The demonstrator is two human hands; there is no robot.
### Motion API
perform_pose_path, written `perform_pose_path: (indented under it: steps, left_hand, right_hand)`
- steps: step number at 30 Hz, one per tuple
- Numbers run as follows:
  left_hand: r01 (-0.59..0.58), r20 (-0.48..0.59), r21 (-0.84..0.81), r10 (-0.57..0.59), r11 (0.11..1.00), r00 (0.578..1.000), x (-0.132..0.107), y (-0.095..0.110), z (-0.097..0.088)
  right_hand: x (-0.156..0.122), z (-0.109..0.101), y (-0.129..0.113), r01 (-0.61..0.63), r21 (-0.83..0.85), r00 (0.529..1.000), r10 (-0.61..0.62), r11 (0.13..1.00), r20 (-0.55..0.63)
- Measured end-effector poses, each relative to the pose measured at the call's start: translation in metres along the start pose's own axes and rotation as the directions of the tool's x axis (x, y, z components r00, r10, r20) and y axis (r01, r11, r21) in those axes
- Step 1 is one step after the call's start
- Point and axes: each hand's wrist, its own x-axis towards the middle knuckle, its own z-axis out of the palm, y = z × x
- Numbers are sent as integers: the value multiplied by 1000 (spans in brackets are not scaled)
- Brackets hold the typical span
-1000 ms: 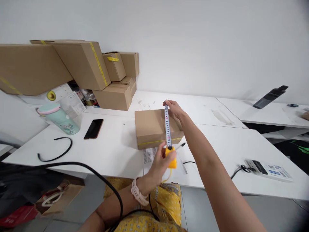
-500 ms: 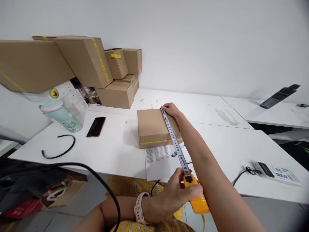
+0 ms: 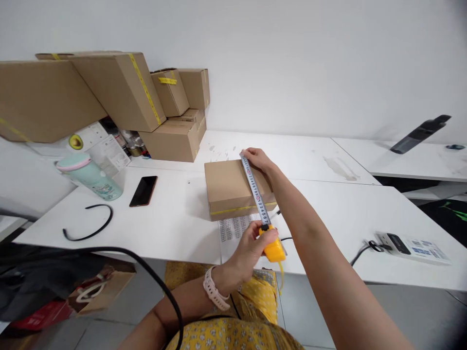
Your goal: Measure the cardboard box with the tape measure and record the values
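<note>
A closed cardboard box [image 3: 226,182] with yellow tape along its near side lies on the white table. The yellow tape measure [image 3: 274,249] is gripped in my left hand [image 3: 242,255], just in front of the box. Its metal blade [image 3: 254,187] runs out across the box top to the far edge. There my right hand [image 3: 257,158] pinches the blade's end against the box. Partly under the box is a printed sheet [image 3: 233,231] with rows of small text or codes.
At the left stand several stacked cardboard boxes [image 3: 109,92], a mint tumbler [image 3: 93,177], a phone [image 3: 143,191] and a short black cable [image 3: 105,223]. On the right are a white power strip [image 3: 412,249] and a dark bottle [image 3: 419,135]. A black cable [image 3: 156,277] crosses the table's front edge.
My left hand has moved forward with the tape measure toward the box, and less blade is out. My right hand stays at the box's far edge. The view has shifted slightly.
</note>
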Motion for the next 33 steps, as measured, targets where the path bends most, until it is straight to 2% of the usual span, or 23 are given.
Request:
perform_pose_path:
  steps: [2, 4, 5, 7, 9, 10, 12, 14, 17, 20, 24, 27, 30, 33]
  left_hand:
    - [-94, -12, 80, 95, 992, 995, -5, 8, -20]
    - [-205, -64, 186, 220, 961, 973, -15, 16, -49]
    - [-243, -119, 243, 278, 939, 953, -20, 19, -65]
    - [-300, -251, 327, 389, 896, 886, -29, 25, -95]
    - [-322, -328, 358, 441, 876, 835, -30, 30, -119]
    - [-320, -338, 357, 441, 878, 832, -28, 33, -127]
    - [-304, -313, 348, 415, 887, 854, -17, 41, -137]
    - [-298, -257, 350, 397, 888, 881, -1, 53, -142]
    - [-308, -162, 371, 387, 876, 908, 25, 76, -147]
    - [-296, -126, 408, 375, 863, 918, 41, 94, -150]
    - [-307, -60, 427, 365, 851, 929, 43, 111, -145]
    - [-369, 2, 463, 415, 806, 910, 42, 129, -135]
    - [-378, -4, 503, 439, 778, 899, 47, 150, -125]
    - [-393, -30, 495, 467, 775, 884, 48, 157, -116]
  right_hand:
    - [-3, -16, 6, 11, 27, 997, -8, 1000, -77]
    - [-11, -37, 20, -3, 8, 985, 4, 1000, -174]
    - [-17, -48, 30, -21, -8, 974, 18, 1000, -227]
    - [-38, -65, 54, -70, -40, 944, 53, 997, -327]
    - [-67, -72, 75, -184, -46, 933, 159, 982, -322]
    - [-82, -70, 81, -212, -7, 937, 202, 977, -284]
    - [-107, -60, 85, -223, 109, 961, 237, 969, -145]
    - [-123, -45, 78, -193, 136, 973, 208, 972, -105]
    - [-130, -25, 62, -171, -101, 950, 138, 980, -279]
    - [-128, -15, 54, -184, -322, 916, 44, 929, -398]
    - [-123, -22, 43, -178, -396, 892, -22, 901, -451]
    - [-112, -36, 26, -196, -450, 871, -56, 871, -488]
    - [-92, -47, 15, -227, -531, 857, -92, 816, -507]
    - [-69, -48, 16, -110, -603, 866, -222, 790, -449]
